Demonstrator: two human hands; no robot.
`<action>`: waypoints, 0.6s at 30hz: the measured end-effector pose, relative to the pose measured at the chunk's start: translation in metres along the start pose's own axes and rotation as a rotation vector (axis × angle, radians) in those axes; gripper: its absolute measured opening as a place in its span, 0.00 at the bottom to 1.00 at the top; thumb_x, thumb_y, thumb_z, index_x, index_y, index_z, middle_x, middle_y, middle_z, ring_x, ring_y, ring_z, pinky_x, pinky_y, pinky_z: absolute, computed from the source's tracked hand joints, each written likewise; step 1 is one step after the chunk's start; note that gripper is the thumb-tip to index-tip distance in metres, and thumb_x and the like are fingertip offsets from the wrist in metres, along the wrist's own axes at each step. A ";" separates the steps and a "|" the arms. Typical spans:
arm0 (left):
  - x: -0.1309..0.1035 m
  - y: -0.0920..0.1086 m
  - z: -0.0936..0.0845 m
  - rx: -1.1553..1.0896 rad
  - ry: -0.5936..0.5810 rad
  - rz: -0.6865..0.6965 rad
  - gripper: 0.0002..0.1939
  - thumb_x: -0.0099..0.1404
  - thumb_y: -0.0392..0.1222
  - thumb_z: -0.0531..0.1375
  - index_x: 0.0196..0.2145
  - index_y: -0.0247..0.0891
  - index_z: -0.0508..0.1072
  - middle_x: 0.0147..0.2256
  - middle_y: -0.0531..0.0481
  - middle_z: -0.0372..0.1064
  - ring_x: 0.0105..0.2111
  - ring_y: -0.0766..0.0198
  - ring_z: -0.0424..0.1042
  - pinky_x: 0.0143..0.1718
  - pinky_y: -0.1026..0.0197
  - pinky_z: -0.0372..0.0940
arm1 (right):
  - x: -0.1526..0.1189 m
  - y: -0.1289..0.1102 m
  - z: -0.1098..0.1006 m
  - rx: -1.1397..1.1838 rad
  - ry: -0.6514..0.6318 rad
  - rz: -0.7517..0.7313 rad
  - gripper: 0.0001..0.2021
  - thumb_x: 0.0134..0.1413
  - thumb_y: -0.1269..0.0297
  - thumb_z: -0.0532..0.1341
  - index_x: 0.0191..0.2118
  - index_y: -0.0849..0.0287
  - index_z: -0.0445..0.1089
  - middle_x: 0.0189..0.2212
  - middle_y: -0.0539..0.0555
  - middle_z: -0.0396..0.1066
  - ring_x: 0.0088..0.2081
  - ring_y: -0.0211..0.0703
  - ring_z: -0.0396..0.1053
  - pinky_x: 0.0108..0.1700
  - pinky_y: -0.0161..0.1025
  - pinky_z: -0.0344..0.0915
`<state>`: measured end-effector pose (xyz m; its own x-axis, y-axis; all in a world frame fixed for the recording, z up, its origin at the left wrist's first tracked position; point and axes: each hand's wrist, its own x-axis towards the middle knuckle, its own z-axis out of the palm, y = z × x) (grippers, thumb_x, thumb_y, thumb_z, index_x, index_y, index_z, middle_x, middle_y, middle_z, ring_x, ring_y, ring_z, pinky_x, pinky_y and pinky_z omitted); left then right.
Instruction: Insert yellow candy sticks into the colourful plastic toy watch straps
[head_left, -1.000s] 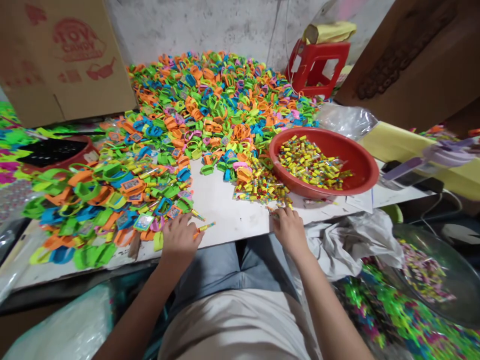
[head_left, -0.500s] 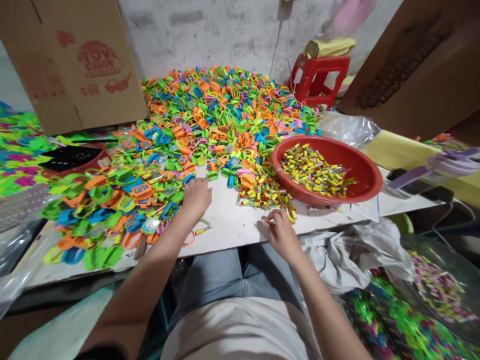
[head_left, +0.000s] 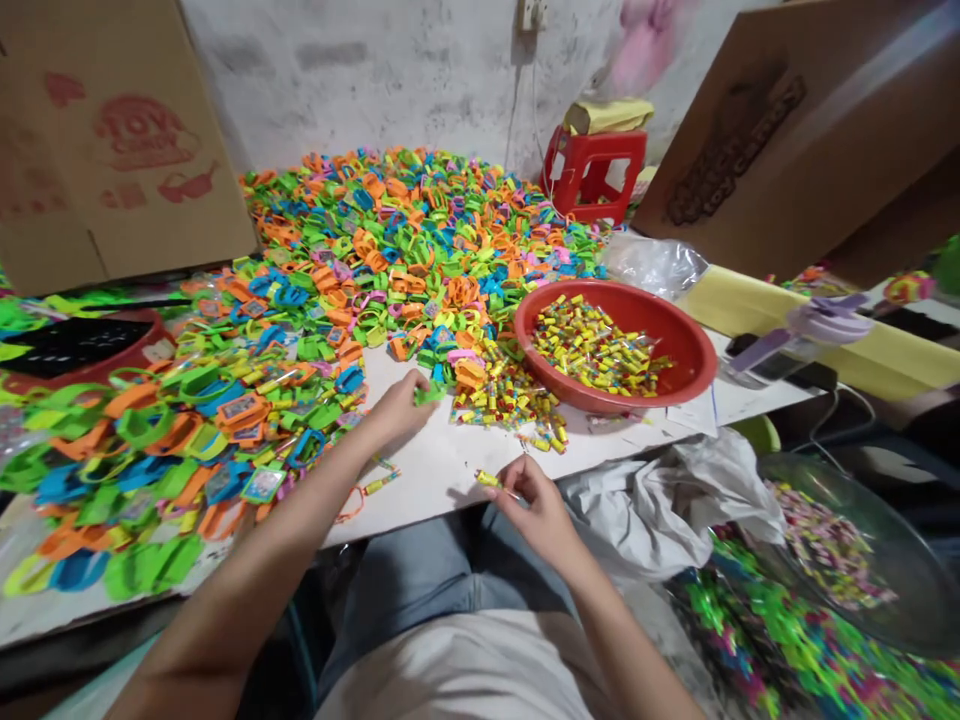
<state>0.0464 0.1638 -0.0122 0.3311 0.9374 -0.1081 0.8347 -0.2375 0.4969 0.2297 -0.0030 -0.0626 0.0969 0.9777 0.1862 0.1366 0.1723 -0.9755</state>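
My left hand (head_left: 410,401) is closed on a green toy watch (head_left: 430,394) at the near edge of the big heap of toy watches (head_left: 420,240). Between the thumb and fingers of my right hand (head_left: 534,500) is a small yellow-wrapped candy (head_left: 489,479), held just above the white table (head_left: 431,470). Several more such candies lie in a loose pile (head_left: 499,390) beyond that hand. A red basin (head_left: 694,355) with yellow candies in it stands to the right. One orange band with a yellow candy piece (head_left: 379,483) lies near the table's front edge, right of my left forearm.
Cardboard boxes stand at the left (head_left: 150,220) and right (head_left: 742,140). A red stool (head_left: 592,170) is by the wall. Crumpled white plastic (head_left: 667,510) hangs at the right edge, above a clear bowl (head_left: 892,580). A purple-lidded cup (head_left: 817,325) sits at the right.
My left hand has moved right along the heap and now holds a green toy watch. My right hand has drawn back from the candy pile with a candy in its fingers. The view has shifted right.
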 end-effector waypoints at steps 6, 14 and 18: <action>-0.096 0.020 0.019 -1.084 -0.211 0.001 0.26 0.48 0.44 0.70 0.42 0.41 0.65 0.37 0.51 0.72 0.37 0.63 0.72 0.39 0.62 0.66 | 0.000 -0.026 0.009 0.091 -0.120 -0.049 0.11 0.63 0.58 0.56 0.48 0.55 0.67 0.34 0.52 0.70 0.35 0.39 0.68 0.37 0.35 0.64; -0.124 0.032 0.033 -1.368 -0.057 -0.064 0.25 0.44 0.44 0.71 0.41 0.42 0.71 0.34 0.51 0.71 0.37 0.62 0.71 0.40 0.61 0.66 | -0.016 -0.042 0.020 0.006 -0.136 -0.142 0.08 0.66 0.63 0.53 0.47 0.53 0.67 0.38 0.51 0.72 0.39 0.39 0.70 0.42 0.34 0.66; -0.129 0.034 0.027 -0.951 0.045 0.082 0.22 0.46 0.39 0.70 0.42 0.42 0.75 0.44 0.49 0.70 0.47 0.58 0.69 0.50 0.59 0.63 | -0.015 -0.051 0.014 -0.092 -0.016 -0.180 0.08 0.64 0.65 0.55 0.48 0.52 0.65 0.38 0.51 0.71 0.38 0.38 0.70 0.38 0.33 0.66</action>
<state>0.0435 0.0282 -0.0046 0.3390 0.9406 -0.0185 0.0958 -0.0150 0.9953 0.2073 -0.0252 -0.0173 0.0473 0.9339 0.3545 0.2396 0.3339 -0.9116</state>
